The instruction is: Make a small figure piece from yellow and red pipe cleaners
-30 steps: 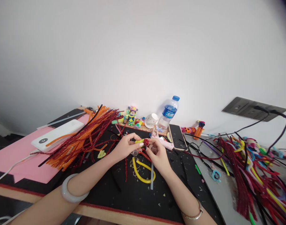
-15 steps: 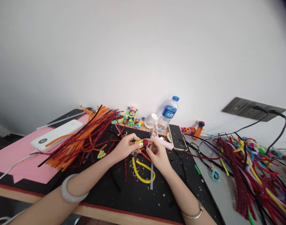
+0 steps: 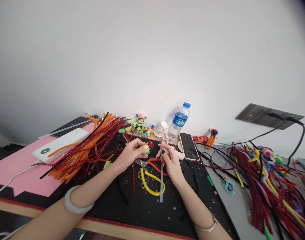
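My left hand pinches a small yellow pipe-cleaner piece with a red glitter ball on its end, raised just above the black mat. My right hand sits a little to the right of the piece, apart from it. Its fingers are curled into a pinch, and I cannot make out what is in them. Below the hands lie orange-handled scissors, a yellow pipe-cleaner loop and a clear glue stick.
Orange and red pipe cleaners are heaped at the left beside a white power bank on pink paper. At the back stand a water bottle, paper cup, figurine and phone. Mixed pipe cleaners fill the right.
Both hands held the yellow and red piece together before. Now the left hand has carried it slightly left and up, and the right hand has come off it.
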`<state>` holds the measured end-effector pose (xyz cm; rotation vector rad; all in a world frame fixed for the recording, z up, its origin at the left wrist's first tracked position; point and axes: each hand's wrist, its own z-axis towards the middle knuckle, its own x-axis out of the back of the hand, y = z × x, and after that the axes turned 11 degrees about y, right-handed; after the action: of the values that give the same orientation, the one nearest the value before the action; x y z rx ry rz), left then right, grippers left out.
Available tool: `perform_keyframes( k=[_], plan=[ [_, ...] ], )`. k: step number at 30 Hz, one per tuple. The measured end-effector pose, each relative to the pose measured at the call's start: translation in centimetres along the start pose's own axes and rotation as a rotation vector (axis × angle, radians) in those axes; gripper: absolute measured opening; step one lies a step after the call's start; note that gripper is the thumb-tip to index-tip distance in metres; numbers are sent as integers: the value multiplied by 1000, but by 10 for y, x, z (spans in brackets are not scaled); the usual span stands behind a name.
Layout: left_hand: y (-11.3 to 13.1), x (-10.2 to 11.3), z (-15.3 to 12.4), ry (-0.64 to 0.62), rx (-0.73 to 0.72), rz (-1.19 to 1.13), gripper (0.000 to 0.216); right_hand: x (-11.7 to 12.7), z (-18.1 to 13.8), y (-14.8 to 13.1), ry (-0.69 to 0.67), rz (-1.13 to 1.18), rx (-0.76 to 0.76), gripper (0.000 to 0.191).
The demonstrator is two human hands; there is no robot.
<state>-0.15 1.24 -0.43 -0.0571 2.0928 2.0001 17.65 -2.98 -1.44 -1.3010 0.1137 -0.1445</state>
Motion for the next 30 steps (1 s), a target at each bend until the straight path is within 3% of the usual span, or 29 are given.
perform_keyframes(
  k=[10,18,24,30],
  plan=[
    [0,2,1,24,-9,-1,32,0,1,2,55,-223,108,22],
    [2,2,1,35,-10,4,32,3,1,4,60,-339,99,18],
    [1,3,2,31,-12,-3,32,2,0,6,55,-327,82,15],
    [-2,4,4,30,-8,-10,31,-1,0,4,41,-310,158,20]
  ],
)
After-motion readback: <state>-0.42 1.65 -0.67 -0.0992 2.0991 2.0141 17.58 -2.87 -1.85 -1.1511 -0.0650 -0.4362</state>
